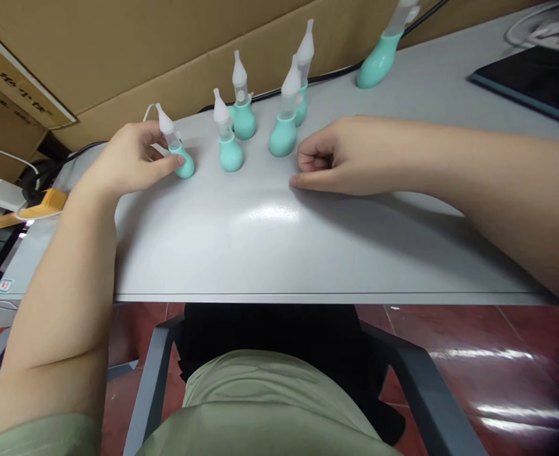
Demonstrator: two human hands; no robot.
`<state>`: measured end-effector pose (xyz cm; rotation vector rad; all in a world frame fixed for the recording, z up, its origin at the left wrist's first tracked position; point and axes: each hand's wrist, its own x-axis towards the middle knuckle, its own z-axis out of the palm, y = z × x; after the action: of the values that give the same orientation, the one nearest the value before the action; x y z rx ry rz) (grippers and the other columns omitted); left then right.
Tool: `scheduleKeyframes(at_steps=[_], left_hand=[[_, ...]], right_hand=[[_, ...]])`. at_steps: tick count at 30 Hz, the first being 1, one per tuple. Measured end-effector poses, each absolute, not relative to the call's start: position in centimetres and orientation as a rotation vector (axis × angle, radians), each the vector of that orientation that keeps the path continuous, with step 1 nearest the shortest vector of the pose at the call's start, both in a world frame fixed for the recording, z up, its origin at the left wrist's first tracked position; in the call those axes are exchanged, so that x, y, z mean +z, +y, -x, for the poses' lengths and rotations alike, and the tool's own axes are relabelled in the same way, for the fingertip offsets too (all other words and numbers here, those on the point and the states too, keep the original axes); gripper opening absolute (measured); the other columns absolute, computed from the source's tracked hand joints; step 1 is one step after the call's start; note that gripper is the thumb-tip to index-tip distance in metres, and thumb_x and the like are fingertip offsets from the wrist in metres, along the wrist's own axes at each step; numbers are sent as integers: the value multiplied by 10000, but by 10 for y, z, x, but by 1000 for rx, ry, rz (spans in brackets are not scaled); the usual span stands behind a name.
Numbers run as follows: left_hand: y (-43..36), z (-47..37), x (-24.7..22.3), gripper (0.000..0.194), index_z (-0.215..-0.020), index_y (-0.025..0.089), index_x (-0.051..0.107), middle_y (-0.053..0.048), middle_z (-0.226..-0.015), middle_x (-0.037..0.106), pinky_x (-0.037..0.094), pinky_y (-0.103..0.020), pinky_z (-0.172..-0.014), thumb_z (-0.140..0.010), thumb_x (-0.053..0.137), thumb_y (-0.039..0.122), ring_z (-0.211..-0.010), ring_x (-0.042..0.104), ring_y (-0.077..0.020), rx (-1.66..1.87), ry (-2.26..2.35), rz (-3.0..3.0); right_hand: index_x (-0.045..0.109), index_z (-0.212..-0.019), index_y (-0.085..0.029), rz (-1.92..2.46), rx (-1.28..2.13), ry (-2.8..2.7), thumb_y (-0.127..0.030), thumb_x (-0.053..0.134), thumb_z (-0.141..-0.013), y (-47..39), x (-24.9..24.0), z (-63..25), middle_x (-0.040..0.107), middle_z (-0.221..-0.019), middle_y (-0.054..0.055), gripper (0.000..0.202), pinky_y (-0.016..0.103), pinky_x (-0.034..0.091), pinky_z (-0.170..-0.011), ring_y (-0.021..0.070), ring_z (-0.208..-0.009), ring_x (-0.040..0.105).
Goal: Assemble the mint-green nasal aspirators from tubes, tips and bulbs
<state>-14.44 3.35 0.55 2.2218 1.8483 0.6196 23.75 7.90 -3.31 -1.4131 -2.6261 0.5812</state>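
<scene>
At the left of the grey table (203,253), my left hand (139,155) has its thumb and fingers round a small teal bulb with a white pointed tip (184,164). Just right of it stand two like bulbs, one in front (230,154) and one behind (244,120). Farther right are two more, a front one (283,136) and one partly hidden behind it (301,104). Beside the front one, my right hand (324,158) rests near the tabletop with its fingers curled; whether they hold anything is hidden. Another teal bulb (378,61) leans at the back right.
Tan cardboard (165,50) rises along the back edge, with a black cable (331,73) at its foot. A dark flat device (535,82) lies at the right. An orange power strip (49,202) and a white plug (4,195) are at the far left.
</scene>
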Motion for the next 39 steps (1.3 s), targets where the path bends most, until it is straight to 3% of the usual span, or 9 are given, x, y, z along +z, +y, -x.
scheduleKeyframes(at_steps=[5, 9, 12, 15, 20, 23, 30, 34, 39], left_hand=[[32, 146, 7, 669, -1202, 174, 853, -148, -1228, 899, 705, -560, -1026, -747, 859, 664, -1015, 829, -322, 609, 1801, -2193], [31, 148, 14, 943, -1363, 197, 819, -151, -1365, 875, 695, -506, -1087, -720, 1027, 854, -1115, 825, -294, 846, 1807, -2068], [37, 155, 18, 1218, -1435, 246, 821, -148, -1358, 858, 704, -471, -904, -675, 803, 1198, -1096, 837, -311, 1167, 1841, -1818], [40, 158, 20, 1259, -1375, 289, 841, -141, -1367, 859, 728, -504, -862, -643, 640, 1293, -1116, 851, -343, 1218, 1800, -1701], [31, 142, 16, 941, -1331, 254, 839, -104, -1267, 882, 712, -475, -929, -692, 1083, 900, -1056, 816, -262, 1176, 1800, -1895], [25, 131, 14, 616, -1165, 221, 858, -82, -1117, 897, 733, -503, -992, -791, 1122, 633, -963, 810, -228, 1092, 1816, -2015], [0, 125, 34, 419, -1045, 199, 875, -19, -1011, 924, 791, -621, -1009, -909, 978, 581, -933, 895, -266, 1385, 1647, -2195], [-16, 113, 44, 220, -1066, 274, 901, 17, -1021, 932, 836, -599, -977, -886, 1010, 338, -959, 940, -284, 1031, 1492, -2193], [-27, 76, 29, 373, -1040, 290, 921, 75, -1002, 889, 834, -510, -897, -864, 1008, 607, -948, 957, -260, 911, 1569, -2159]], right_hand=[[736, -863, -228, 1513, 583, -2619, -401, 850, -1055, 71, -25, -230, 696, -781, 37, 282, 395, 368, -666, 183, -686, 564], [726, -832, -217, 1407, 622, -2591, -389, 976, -1006, 78, -32, -235, 663, -721, 15, 350, 374, 336, -626, 136, -622, 512], [720, -813, -217, 1225, 596, -2620, -396, 994, -993, 85, -39, -241, 653, -690, -2, 374, 369, 307, -568, 113, -567, 476], [730, -808, -218, 1099, 590, -2623, -412, 997, -995, 89, -43, -245, 637, -671, -9, 379, 369, 287, -544, 106, -550, 465], [718, -806, -212, 1302, 655, -2588, -331, 1011, -985, 79, -34, -236, 645, -697, -9, 363, 388, 319, -590, 110, -564, 474], [718, -788, -215, 1433, 606, -2580, -264, 950, -1007, 69, -24, -228, 666, -700, -6, 323, 391, 348, -594, 122, -583, 501], [691, -800, -211, 1105, 726, -2456, -272, 921, -986, 54, -22, -227, 679, -723, 18, 302, 378, 391, -651, 146, -678, 553], [765, -1028, -227, 801, 878, -2247, -410, 906, -1002, 40, -29, -224, 765, -922, 46, 232, 367, 479, -692, 159, -739, 608], [788, -1465, -280, 605, 943, -2208, -558, 980, -947, 27, -39, -212, 818, -1391, 97, 618, 346, 560, -746, 207, -969, 732]])
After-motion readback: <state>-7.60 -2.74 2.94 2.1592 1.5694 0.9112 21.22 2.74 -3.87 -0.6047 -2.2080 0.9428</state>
